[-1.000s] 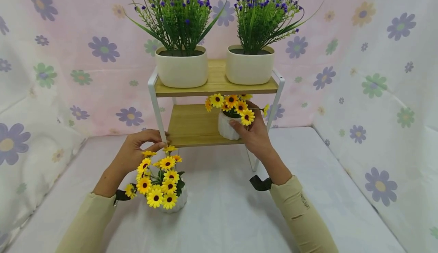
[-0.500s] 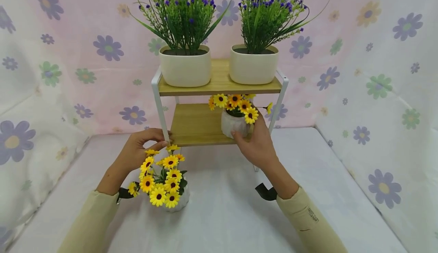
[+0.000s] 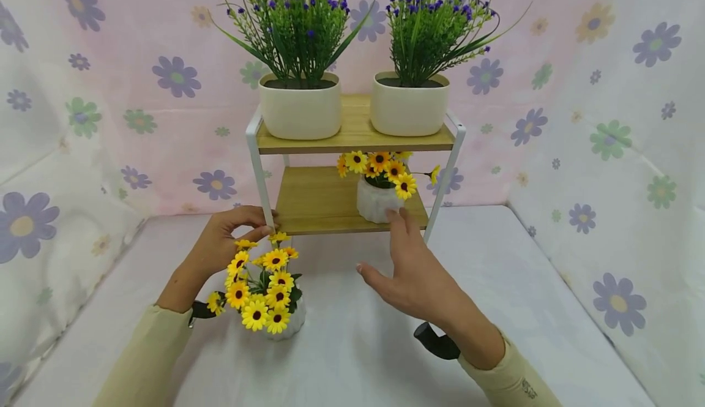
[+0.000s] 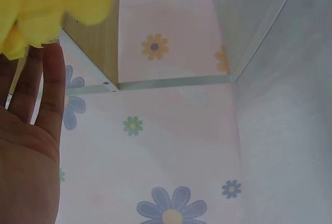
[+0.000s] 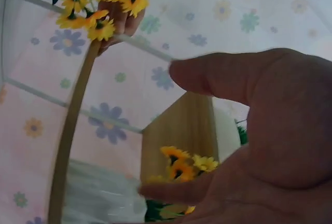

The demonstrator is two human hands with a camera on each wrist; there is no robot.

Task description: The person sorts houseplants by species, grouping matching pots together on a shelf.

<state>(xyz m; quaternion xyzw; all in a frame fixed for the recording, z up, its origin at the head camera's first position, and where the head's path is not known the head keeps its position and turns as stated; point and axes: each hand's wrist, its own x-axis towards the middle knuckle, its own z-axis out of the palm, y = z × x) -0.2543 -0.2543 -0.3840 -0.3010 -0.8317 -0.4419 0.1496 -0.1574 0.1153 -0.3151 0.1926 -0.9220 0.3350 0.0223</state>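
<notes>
In the head view my left hand point(image 3: 217, 245) holds the left post of a small two-tier plant stand point(image 3: 316, 202), thumb in front and fingers behind. My right hand point(image 3: 424, 278) has its thumb and fingers spread apart, just in front of a white ribbed pot point(image 3: 377, 202) of yellow and orange daisies on the lower shelf. Its fingertips overlap the pot's lower right side; I cannot tell if they touch. A second pot of yellow daisies point(image 3: 256, 312) stands on the table, in front of my left hand. In the right wrist view, my right thumb point(image 5: 207, 76) is extended.
Two cream planters, a left one point(image 3: 300, 110) and a right one point(image 3: 410, 107), stand on the top shelf with tall purple-flowered greenery. A white cloth point(image 3: 352, 346) covers the table. Flower-printed sheets point(image 3: 611, 193) enclose the back and sides.
My right hand has let go of the daisy pot on the lower shelf and drawn back toward me, its fingers spreading. My left hand stays on the post.
</notes>
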